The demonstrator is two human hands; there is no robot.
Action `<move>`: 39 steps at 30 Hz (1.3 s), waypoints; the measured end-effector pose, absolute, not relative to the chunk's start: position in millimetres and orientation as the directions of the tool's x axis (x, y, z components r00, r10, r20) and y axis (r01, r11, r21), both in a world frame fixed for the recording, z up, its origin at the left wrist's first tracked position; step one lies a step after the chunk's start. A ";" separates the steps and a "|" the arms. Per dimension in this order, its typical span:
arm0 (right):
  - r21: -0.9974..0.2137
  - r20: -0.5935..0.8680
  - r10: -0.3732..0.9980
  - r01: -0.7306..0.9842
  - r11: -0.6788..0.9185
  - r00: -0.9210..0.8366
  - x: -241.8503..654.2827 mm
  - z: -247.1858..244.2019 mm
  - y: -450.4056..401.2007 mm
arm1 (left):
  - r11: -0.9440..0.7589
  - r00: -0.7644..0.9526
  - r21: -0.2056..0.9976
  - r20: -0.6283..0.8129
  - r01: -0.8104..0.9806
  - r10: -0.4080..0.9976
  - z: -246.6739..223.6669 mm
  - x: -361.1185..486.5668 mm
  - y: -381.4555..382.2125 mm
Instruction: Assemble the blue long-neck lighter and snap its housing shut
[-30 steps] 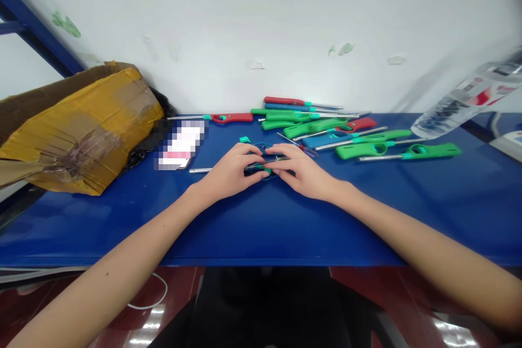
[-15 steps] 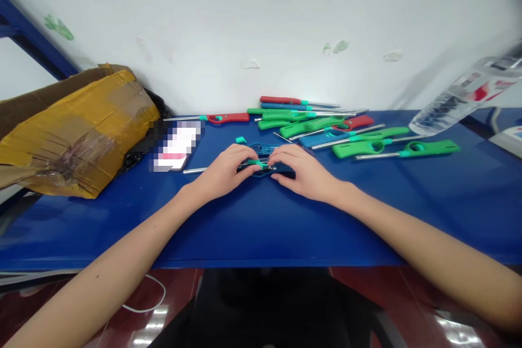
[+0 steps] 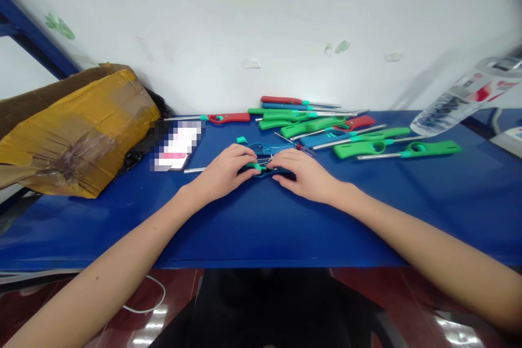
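A blue gas lighter is opened up on the table in front of me. One half of its housing [image 3: 265, 148] lies just behind my fingers; the other half [image 3: 267, 175] sits between my hands. With thumb and fingers, my left hand [image 3: 226, 173] pinches the teal trigger [image 3: 256, 166] over the near half. My right hand [image 3: 304, 171] is curled round the handle end of that half, its fingertips by small inner parts too tiny to name. The metal tube [image 3: 194, 170] pokes out left of my left hand. Behind it rests a loose teal piece [image 3: 241, 140].
A screwdriver [image 3: 305, 150] lies behind my right hand. Several green, red and blue lighters [image 3: 359, 148] are piled farther back. At left are a phone [image 3: 179, 144] and a taped cardboard box [image 3: 81, 130]; a water bottle [image 3: 460, 95] leans at right.
The left fingers and teal trigger have shifted slightly left, leaving a wider gap to the right fingertips. More inner parts show between the hands.
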State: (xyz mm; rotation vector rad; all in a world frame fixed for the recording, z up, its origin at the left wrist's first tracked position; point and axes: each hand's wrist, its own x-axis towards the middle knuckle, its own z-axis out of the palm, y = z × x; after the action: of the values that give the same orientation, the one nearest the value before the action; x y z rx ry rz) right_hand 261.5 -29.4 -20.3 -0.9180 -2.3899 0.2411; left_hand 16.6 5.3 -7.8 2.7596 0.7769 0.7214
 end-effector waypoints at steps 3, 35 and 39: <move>-0.352 0.444 0.658 0.556 0.753 -0.609 261.8 -20.2 -29.6 | -0.845 0.737 0.286 0.414 0.451 0.534 -9.0 17.4 4.9; -0.353 0.446 0.657 0.555 0.753 -0.608 262.2 -18.6 -30.9 | -0.751 0.650 0.426 0.386 0.504 0.655 -19.7 23.1 7.6; -0.340 0.431 0.662 0.569 0.749 -0.613 262.0 -18.3 -31.5 | -0.761 0.628 0.410 0.432 0.503 0.648 -17.0 19.8 6.0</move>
State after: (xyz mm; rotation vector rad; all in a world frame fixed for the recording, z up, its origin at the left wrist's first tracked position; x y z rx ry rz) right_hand 262.0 -31.5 -18.3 -0.9253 -2.4051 0.2281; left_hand 19.8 6.0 -17.0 2.6013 0.9379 0.8363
